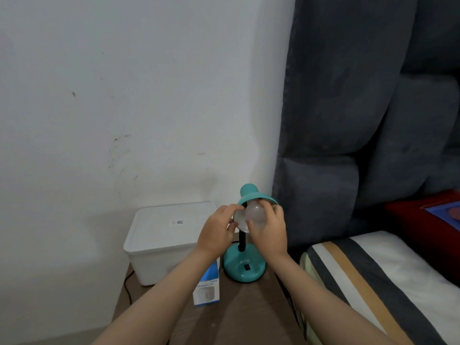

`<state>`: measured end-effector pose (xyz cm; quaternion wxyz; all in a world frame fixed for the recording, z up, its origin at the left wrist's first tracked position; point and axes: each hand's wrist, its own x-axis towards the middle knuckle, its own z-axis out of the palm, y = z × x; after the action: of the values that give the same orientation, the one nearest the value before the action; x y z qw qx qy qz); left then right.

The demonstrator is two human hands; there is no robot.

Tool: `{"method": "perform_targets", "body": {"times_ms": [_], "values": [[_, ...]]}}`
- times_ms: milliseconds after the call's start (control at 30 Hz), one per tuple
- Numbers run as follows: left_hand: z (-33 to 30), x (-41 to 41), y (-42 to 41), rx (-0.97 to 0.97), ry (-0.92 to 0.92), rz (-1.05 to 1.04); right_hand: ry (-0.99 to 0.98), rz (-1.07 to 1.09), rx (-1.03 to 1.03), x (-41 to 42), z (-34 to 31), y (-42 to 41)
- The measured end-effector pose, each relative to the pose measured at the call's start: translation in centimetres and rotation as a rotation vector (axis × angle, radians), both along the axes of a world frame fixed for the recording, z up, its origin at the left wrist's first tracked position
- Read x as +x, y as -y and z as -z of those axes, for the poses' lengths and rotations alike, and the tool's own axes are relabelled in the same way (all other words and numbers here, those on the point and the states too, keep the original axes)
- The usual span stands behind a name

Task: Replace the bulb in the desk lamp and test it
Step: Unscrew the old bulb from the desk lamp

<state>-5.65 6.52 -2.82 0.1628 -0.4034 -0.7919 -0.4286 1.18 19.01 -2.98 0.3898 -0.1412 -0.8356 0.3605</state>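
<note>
A teal desk lamp stands on a small brown bedside table, its round base (244, 268) with a black switch facing me and its shade (251, 195) tipped toward me. A white frosted bulb (256, 212) sits in the mouth of the shade. My right hand (270, 230) wraps its fingers around the bulb from the right. My left hand (219, 231) grips the left rim of the shade. A blue and white bulb box (207, 290) stands on the table just left of the lamp base, partly behind my left forearm.
A white lidded plastic box (161, 235) sits on the table (249, 314) behind the bulb box, against the white wall. A black cord (127, 287) runs down its left side. A dark grey padded headboard (348, 145) and a striped mattress (373, 282) border the table on the right.
</note>
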Motion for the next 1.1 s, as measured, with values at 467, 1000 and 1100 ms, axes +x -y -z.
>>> {"method": "perform_targets", "body": {"times_ms": [467,1000,1100], "values": [[-0.1,0.1,0.1,0.001,0.002,0.006,-0.055,0.026,-0.21,0.4,0.0,0.1],[0.3,-0.1,0.0,0.002,-0.017,0.009,-0.052,0.05,-0.183,-0.1,0.0,1.1],[0.3,-0.1,0.0,-0.002,-0.025,0.009,-0.039,0.054,-0.107,0.1,0.0,0.9]]}}
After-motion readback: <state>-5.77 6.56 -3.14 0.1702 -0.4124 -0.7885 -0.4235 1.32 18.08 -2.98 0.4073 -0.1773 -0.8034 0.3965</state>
